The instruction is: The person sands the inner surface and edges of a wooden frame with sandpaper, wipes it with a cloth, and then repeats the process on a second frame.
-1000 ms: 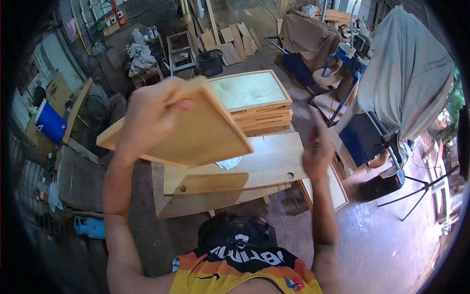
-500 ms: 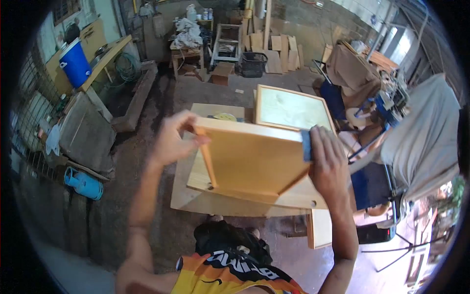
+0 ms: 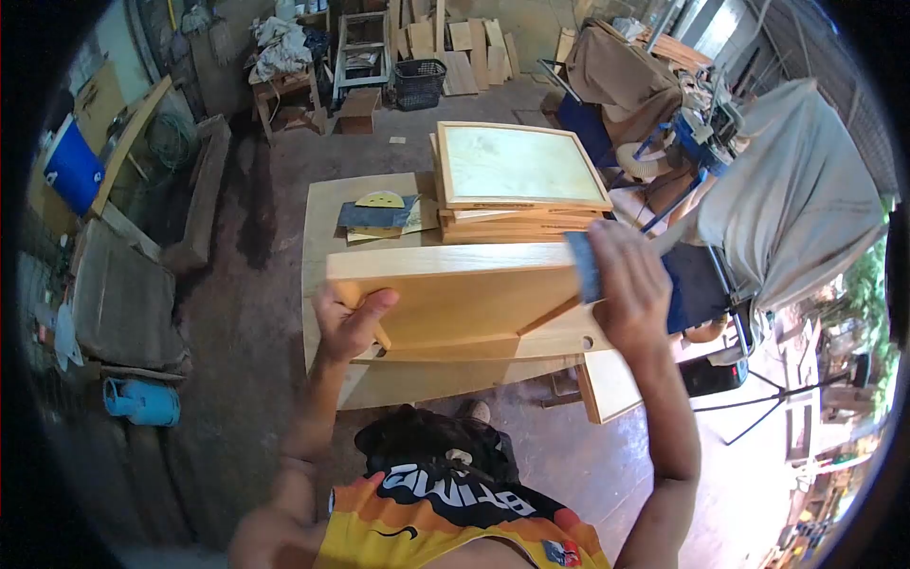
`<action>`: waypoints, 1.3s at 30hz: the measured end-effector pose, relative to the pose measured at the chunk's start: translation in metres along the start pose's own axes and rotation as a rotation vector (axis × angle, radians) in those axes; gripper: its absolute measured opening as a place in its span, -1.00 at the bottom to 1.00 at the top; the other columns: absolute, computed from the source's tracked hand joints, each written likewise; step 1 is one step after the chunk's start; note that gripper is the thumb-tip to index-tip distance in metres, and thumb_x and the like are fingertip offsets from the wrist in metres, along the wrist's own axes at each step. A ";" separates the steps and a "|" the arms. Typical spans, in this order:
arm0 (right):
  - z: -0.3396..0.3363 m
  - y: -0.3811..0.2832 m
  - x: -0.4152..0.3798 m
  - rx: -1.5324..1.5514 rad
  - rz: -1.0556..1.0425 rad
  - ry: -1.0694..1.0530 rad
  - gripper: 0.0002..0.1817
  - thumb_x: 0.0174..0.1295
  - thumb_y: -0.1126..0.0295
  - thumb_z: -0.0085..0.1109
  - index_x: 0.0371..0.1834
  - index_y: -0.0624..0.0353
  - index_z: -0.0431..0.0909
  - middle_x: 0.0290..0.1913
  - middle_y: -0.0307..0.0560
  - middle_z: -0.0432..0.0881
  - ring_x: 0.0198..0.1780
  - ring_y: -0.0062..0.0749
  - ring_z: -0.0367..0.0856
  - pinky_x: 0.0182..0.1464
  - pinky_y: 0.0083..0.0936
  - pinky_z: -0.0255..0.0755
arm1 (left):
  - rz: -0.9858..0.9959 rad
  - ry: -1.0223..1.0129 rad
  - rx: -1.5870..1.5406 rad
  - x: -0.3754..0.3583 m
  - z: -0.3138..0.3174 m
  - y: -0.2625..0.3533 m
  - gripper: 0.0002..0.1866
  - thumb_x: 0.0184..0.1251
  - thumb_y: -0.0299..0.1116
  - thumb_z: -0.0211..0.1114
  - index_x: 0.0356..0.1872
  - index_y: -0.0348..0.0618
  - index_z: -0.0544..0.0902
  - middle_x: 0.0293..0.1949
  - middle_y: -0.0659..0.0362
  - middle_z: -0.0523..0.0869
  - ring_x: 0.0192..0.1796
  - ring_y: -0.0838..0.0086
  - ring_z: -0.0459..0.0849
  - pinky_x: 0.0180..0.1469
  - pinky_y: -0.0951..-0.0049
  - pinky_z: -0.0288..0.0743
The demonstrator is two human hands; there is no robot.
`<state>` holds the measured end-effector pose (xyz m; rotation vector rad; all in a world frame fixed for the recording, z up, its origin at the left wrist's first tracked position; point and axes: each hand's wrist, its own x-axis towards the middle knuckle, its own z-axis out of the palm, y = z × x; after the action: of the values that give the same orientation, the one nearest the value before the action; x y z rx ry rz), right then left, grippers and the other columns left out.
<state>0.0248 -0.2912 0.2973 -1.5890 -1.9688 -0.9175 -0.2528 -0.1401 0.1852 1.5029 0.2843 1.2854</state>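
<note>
Light-blue gas cylinder (image 3: 142,402), rounded, left of and lower than the held panel. Left hand (image 3: 349,322) clamped on the panel's left end, thumb on the inner face. Dark gritty-looking sheet (image 3: 384,216) with a pale yellow perforated disc (image 3: 381,199) on it, beyond the panel's left end. Held panel (image 3: 464,299): pale smooth wood, rectangular, raised rim, tilted up on edge over the plywood tabletop (image 3: 379,387); contact underneath can't be told. Jersey (image 3: 464,517) below the panel: swoosh mark, white lettering, not fully readable. Stack of framed panels (image 3: 517,225) just beyond it, dark edge stamps too small to read. Blue sheet (image 3: 583,266) at the panel's right end, under right hand (image 3: 630,284), fingers bent over it. Draped grey cloth (image 3: 796,180), wrinkled, far right of panel.
</note>
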 end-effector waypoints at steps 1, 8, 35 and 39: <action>-0.012 0.019 -0.013 -0.014 0.033 -0.036 -0.55 0.03 0.61 0.10 0.08 0.39 0.55 -0.01 0.15 0.66 0.03 -0.02 0.66 0.15 -0.17 0.52 | -0.003 -0.001 -0.006 0.001 0.006 0.004 -0.72 0.23 -0.49 0.44 -0.07 -0.36 0.63 -0.21 0.14 0.74 -0.18 0.54 0.67 -0.12 0.54 0.53; -0.042 0.069 -0.048 0.128 -0.073 -0.012 -0.45 -0.05 0.56 0.09 0.14 0.37 0.49 -0.15 0.10 0.64 -0.20 -0.08 0.63 -0.18 -0.26 0.50 | 0.107 0.050 0.202 0.025 0.026 0.021 -0.55 0.26 -0.25 0.46 0.02 -0.37 0.57 -0.12 0.13 0.71 -0.10 0.52 0.65 -0.06 0.51 0.53; 0.319 -0.433 -0.069 0.966 -0.705 -0.447 -0.26 0.17 0.31 0.11 0.49 0.11 0.20 0.53 0.03 0.19 0.58 -0.03 0.01 0.57 -0.03 -0.17 | -1.017 1.255 0.153 -0.376 -0.121 -0.109 -0.13 0.45 0.37 -0.15 0.45 -0.22 0.25 0.29 0.03 0.52 0.28 0.24 0.52 0.32 0.26 0.37; 0.344 -0.394 -0.047 0.712 -0.464 -0.517 -0.24 0.17 0.25 0.14 0.50 0.10 0.21 0.54 -0.01 0.19 0.58 -0.03 0.01 0.59 -0.05 -0.25 | -1.062 1.072 0.310 -0.386 -0.161 -0.122 -0.18 0.51 0.29 -0.29 0.21 -0.34 0.54 0.09 -0.15 0.67 0.19 0.06 0.61 0.22 0.18 0.43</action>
<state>-0.3237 -0.1177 -0.0551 -1.0194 -2.6651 0.1280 -0.4796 -0.2885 -0.1562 0.5077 1.7587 1.0106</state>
